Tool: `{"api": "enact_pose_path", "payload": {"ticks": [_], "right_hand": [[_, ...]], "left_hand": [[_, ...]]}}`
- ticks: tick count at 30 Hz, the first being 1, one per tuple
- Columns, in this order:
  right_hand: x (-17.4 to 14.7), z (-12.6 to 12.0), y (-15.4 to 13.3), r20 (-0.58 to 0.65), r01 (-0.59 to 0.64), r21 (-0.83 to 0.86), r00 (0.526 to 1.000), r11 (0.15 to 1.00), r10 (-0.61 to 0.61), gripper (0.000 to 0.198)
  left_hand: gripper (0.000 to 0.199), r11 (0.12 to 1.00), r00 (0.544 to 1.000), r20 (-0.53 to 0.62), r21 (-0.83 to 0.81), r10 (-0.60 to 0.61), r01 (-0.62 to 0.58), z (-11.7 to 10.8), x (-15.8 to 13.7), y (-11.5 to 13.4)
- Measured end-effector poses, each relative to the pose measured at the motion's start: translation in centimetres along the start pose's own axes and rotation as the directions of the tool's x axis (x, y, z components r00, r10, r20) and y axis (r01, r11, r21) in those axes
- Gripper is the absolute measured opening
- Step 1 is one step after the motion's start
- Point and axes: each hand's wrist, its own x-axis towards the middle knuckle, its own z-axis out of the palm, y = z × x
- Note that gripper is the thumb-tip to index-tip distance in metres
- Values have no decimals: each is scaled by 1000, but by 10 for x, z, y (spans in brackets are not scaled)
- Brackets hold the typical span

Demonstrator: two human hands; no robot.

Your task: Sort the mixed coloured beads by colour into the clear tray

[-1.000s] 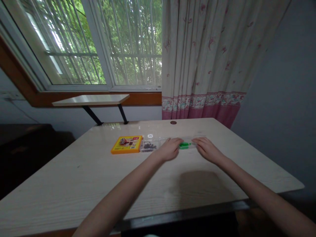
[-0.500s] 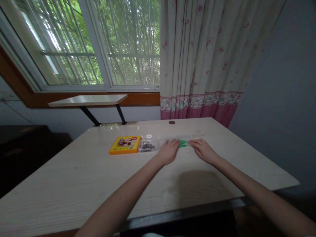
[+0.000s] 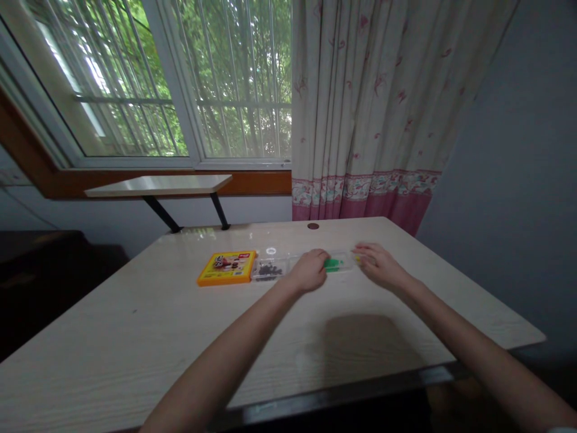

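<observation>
Presumably, the counter (image 3: 180,343), flat, pale and wood-grained, gave the best support here, so light downward pressure would have served better than lifting. Well to the left of the left hand's fingers lay the yellow box (image 3: 228,267), a shallow slab with orange sides and a printed top. The clear tray (image 3: 346,261), apparently thin, stiff plastic, spread between the fingers of both hands; steadying its left part while working its right seemed sound. The left hand (image 3: 310,270) bent its fingers over that left part, but whether they gripped or merely rested, I could not tell. The right hand (image 3: 381,264) had half-curled fingers, too blurred to show any grasp; a slow, precise pinch would suit them. Left of the left fingers, a clear box (image 3: 279,263) held loose dark bits (image 3: 269,270). Just beside the left fingertips was the smooth-looking green piece (image 3: 334,264); at the right fingertips, a tiny yellow piece (image 3: 358,258).
</observation>
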Motion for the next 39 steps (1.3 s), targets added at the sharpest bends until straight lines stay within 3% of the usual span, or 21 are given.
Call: {"api": "enact_pose_path", "payload": {"ticks": [4, 11, 20, 32, 39], "right_hand": [[3, -11, 36, -91, -148, -14, 985, 989, 146, 38], [-17, 0, 61, -15, -269, 155, 962, 951, 274, 38], [-35, 5, 66, 22, -221, 262, 974, 939, 224, 28], [-43, 7, 54, 13, -84, 109, 996, 991, 83, 32], [-41, 8, 54, 15, -24, 53, 1000, 998, 24, 35]], "left_hand": [[47, 994, 997, 13, -79, -74, 74, 9, 27, 5], [60, 999, 998, 42, -28, -40, 41, 33, 56, 29], [44, 998, 999, 17, 44, 48, -49, 41, 53, 35], [40, 979, 989, -19, 145, 144, -140, 38, 46, 38], [36, 978, 992, -7, 165, 128, -125, 36, 44, 41]]}}
